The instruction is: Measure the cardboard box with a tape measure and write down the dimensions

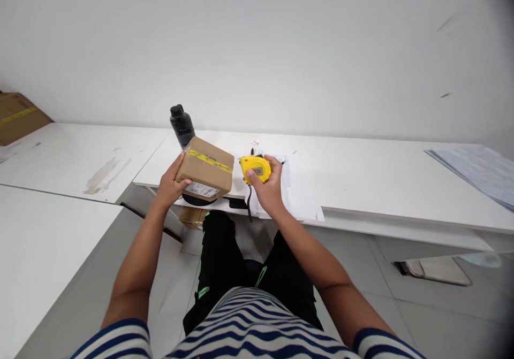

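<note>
My left hand (171, 184) grips the left side of a small brown cardboard box (206, 169), sealed with yellow tape and bearing a white label, held tilted just above the white table's front edge (361, 214). My right hand (267, 188) is closed around a yellow tape measure (256, 169), held right beside the box; its black wrist strap hangs down below the hand. A dark round object shows under the box, mostly hidden.
A black bottle (182, 125) stands behind the box. White papers (297, 193) lie under my right hand. More sheets (477, 169) lie far right. Another cardboard box (18, 115) sits far left. A second white table (40, 230) is at my left, a small box (193, 216) below.
</note>
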Motion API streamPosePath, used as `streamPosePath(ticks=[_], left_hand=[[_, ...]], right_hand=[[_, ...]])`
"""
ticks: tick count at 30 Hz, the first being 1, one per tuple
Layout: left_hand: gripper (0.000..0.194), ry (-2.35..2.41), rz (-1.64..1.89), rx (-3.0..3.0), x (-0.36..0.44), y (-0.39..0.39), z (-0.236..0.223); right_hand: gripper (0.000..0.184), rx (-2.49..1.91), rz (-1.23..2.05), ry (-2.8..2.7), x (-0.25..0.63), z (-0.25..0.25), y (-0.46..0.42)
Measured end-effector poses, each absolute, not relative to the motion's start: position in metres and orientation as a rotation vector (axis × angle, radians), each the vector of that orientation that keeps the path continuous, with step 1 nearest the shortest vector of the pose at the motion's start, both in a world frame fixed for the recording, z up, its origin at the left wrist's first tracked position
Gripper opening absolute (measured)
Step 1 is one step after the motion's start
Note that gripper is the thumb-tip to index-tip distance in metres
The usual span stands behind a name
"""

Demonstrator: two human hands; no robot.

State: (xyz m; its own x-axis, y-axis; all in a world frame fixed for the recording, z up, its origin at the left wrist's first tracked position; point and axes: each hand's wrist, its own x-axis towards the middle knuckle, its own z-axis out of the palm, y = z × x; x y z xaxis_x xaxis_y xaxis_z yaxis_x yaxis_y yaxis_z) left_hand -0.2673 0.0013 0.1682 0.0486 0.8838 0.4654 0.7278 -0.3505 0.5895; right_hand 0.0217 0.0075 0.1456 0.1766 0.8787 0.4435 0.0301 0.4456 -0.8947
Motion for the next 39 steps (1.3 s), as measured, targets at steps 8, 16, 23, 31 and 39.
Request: streamPosePath(ticks=[8,16,23,31,39], left_hand=[[0.099,1.666,1.707,1.465,-0.260,-0.003,0.093],[0.070,1.565,1.723,1.208,-0.239,0.005,0.138],[0.055,1.693,1.697,1.156,-0.229,-0.007,0.142],[0.050,1.721,1.644,1.282,-0.232,-0.007,0.143],[0.053,1.907,1.288,1.524,-0.250,-0.011,0.155]], right_hand=[[0.059,-0.544,0.697,-2.233,-0.066,0.219,0.102],[0.059,-0.499,0.585,-2.502,-0.110,0.213,0.118],[0.059,-0.471,0.549,-2.608,-0.105,0.216,0.115],[0.059,-0.539,0.502,-2.622,-0.086,0.218,0.106],[0.061,-0.538,0.520,-2.591,-0.085,0.214,0.107]])
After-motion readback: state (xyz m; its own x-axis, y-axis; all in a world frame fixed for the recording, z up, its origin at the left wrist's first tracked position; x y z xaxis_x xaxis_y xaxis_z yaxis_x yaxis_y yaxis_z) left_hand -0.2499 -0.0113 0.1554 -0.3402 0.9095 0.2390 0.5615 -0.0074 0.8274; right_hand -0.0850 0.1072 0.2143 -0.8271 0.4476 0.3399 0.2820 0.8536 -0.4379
